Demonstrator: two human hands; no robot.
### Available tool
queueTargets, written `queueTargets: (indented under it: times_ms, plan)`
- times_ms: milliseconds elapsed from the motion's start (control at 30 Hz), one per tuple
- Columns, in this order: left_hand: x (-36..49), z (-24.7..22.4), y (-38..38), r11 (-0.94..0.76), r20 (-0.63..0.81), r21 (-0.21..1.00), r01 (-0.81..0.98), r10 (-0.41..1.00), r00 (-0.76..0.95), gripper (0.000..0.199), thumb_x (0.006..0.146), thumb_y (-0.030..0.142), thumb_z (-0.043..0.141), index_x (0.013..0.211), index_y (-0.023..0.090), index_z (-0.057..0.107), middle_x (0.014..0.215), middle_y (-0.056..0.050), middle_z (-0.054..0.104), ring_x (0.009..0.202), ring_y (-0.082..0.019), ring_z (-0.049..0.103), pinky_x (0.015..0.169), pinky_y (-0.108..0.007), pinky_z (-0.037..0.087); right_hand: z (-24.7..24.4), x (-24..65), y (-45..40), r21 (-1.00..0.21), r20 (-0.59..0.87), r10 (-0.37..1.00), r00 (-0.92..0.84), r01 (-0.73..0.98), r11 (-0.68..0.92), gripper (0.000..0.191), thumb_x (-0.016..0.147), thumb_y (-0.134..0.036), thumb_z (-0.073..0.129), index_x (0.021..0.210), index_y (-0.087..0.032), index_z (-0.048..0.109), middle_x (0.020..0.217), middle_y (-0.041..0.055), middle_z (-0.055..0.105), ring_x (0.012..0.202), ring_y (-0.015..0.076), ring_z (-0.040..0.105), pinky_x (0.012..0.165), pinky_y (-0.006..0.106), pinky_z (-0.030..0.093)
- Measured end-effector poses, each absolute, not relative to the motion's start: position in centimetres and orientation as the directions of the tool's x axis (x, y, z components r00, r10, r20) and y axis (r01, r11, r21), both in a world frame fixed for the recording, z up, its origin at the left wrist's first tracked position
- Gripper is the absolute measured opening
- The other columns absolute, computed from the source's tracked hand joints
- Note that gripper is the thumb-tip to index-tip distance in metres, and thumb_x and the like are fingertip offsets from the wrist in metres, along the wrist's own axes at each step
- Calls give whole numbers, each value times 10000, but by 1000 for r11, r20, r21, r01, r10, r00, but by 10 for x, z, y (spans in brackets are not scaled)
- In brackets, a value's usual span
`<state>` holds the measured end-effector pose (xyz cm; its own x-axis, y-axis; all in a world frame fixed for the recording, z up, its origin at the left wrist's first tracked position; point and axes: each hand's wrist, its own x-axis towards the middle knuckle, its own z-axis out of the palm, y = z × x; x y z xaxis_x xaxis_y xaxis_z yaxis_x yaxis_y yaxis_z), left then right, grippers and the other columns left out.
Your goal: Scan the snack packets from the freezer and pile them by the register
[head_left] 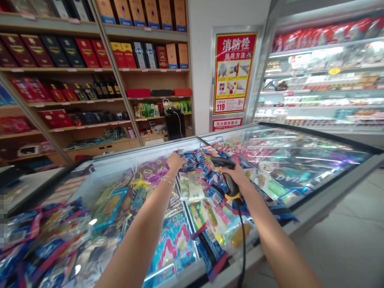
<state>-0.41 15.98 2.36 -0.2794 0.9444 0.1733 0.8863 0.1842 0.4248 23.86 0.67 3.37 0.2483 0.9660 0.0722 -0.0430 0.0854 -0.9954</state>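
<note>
My right hand is wrapped round the grip of a black and yellow barcode scanner, its head pointing left over the chest freezer and its cord hanging down toward me. My left hand, with thin bracelets at the wrist, reaches to the far side of the freezer. Its fingers are curled at a blue ice cream packet, largely hidden by the hand. More blue packets lie just right of it. Under the scanner are further blue packets and pale wrapped ices.
The freezer's rim runs along the right, with a sliding glass lid over that end. Loose packets pile up at left. Behind stand shelves of boxes, a fire-hydrant sign and a lit chiller.
</note>
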Motion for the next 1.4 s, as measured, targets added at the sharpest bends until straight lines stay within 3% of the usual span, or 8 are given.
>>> queueTargets:
  times_ms: [167,433,633,833,1000,1233,1400]
  plan:
    - [-8,23,149,48,222,370,928,965,-139,604,784,409,613,1316,166,463,1262,-171,607,1151,-287,585,926,-354,449,29,233,7,-995,28,978,208,-86,47,519,546,-243,786,920,-252,425,530,-76,614,391,170,582,381,270,470]
    - [-38,38,85,-99,275,357,929,961,-3,579,742,356,679,1285,191,570,1157,-124,681,1107,-282,610,924,-340,461,25,230,9,-994,30,978,205,-98,51,463,533,-182,778,861,-240,456,496,-58,618,369,176,575,369,282,475]
    - [-101,70,16,-21,360,362,932,926,-119,621,726,303,675,1324,190,555,1155,-113,681,1055,-272,630,894,-321,482,58,210,-9,-989,106,980,168,-88,122,507,505,-227,828,900,-224,509,498,-64,599,368,176,569,360,279,462]
    - [-177,67,-51,21,419,405,914,884,-206,615,717,244,656,1326,251,567,1154,-61,670,1016,-236,638,883,-292,497,86,124,-37,-964,254,967,-29,-90,250,592,537,-271,817,1006,-255,456,562,-83,606,382,175,580,378,288,480]
    - [-210,42,-76,6,471,422,906,853,-226,561,696,138,621,1250,229,625,1210,-74,588,1021,-201,625,909,-276,499,66,30,-61,-958,280,922,-267,-13,287,497,631,-238,731,1050,-275,465,660,-66,631,414,160,598,411,286,502]
    - [-232,33,-74,2,532,463,886,799,-280,533,704,108,590,1226,209,627,1211,-96,555,1039,-224,615,921,-321,515,28,-6,-67,-963,229,926,-299,66,260,428,650,-236,697,1008,-277,466,665,-76,622,376,122,560,393,248,463]
    - [-237,29,-70,-45,517,474,879,823,-237,551,707,90,578,1238,229,619,1223,-82,543,1056,-209,608,965,-320,498,30,5,-66,-978,194,930,-313,16,209,459,639,-257,690,1014,-277,425,702,-76,628,385,123,558,396,260,476]
